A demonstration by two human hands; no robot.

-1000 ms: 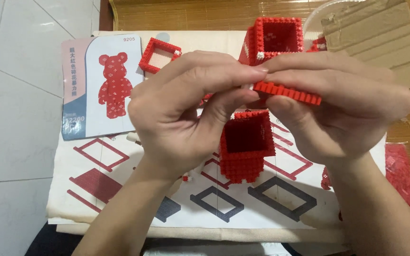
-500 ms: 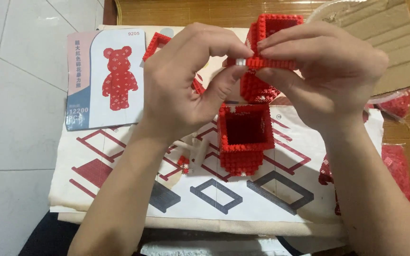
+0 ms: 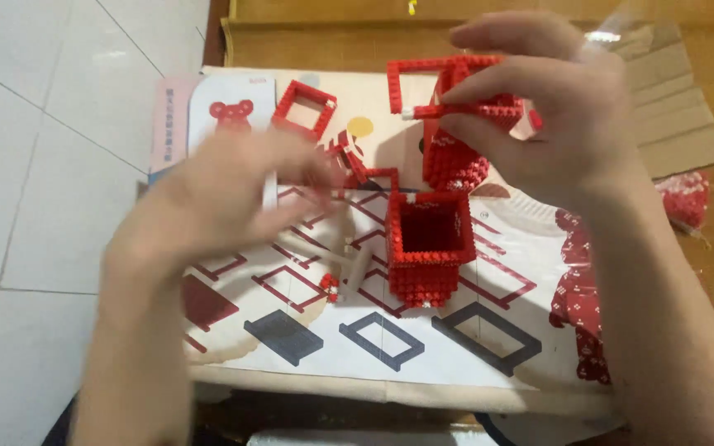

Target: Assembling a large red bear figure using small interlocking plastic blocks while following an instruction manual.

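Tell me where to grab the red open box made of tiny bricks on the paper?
Grip the red open box by its two outer side walls, coming down from above. It probably stands upright with its hollow mouth facing up, and its left and right walls look clear. The left hand is nearest; the right hand already holds a thin red frame.

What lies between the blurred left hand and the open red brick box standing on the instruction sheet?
In the head view, between the left hand and the red brick box lie a small white stick and a tiny red piece.
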